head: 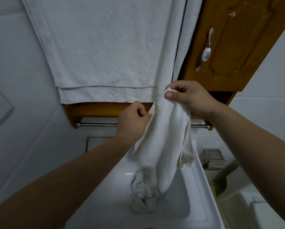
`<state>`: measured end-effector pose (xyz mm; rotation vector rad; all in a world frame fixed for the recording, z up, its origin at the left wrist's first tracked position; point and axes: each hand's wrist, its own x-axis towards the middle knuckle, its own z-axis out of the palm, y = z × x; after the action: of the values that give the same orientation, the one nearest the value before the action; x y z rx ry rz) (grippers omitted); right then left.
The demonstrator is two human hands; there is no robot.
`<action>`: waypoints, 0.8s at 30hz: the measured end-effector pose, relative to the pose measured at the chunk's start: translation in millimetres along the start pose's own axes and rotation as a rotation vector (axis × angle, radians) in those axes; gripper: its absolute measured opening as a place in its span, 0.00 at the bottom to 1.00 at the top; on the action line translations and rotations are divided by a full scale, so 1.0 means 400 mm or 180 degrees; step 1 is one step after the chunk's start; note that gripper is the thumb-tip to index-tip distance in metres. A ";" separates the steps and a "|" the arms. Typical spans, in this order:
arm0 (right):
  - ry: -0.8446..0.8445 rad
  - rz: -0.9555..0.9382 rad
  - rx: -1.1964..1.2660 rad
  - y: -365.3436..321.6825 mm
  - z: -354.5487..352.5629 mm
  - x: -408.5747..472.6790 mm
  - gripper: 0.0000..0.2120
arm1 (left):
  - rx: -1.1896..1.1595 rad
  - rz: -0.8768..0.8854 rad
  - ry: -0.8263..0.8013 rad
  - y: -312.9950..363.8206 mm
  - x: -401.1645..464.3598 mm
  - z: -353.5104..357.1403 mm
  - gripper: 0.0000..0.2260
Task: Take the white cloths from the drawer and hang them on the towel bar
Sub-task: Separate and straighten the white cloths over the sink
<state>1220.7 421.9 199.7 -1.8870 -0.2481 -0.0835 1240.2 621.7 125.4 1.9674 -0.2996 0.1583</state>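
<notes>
Pale tiled walls (pixel 23 71) are surrounding a carved wooden cabinet (pixel 237 47) that is hanging at upper right, its porcelain-trimmed handle (pixel 206 52) showing. A white basin (pixel 202 187) is sitting below in dim light.

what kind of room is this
Most likely a bathroom: a white ceramic tank lid sits below a chrome towel bar, a big white towel hangs above it, and the walls are tiled. A wooden cabinet is mounted alongside.
</notes>
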 end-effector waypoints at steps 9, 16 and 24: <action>0.0131 0.0118 0.0326 0.005 0.000 -0.005 0.04 | 0.0488 0.0545 -0.0411 -0.041 -0.024 0.036 0.07; -0.0074 0.0104 0.0534 0.007 -0.005 -0.010 0.08 | 0.0450 0.0089 -0.0836 -0.049 -0.021 0.045 0.18; -0.0052 0.0123 0.0422 0.004 -0.025 -0.013 0.12 | 0.0314 0.0279 -0.0892 -0.061 -0.028 0.049 0.08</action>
<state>1216.4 411.4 200.7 -1.7605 -0.2228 -0.0247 1235.9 614.5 93.4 2.0762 -0.5701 -0.0485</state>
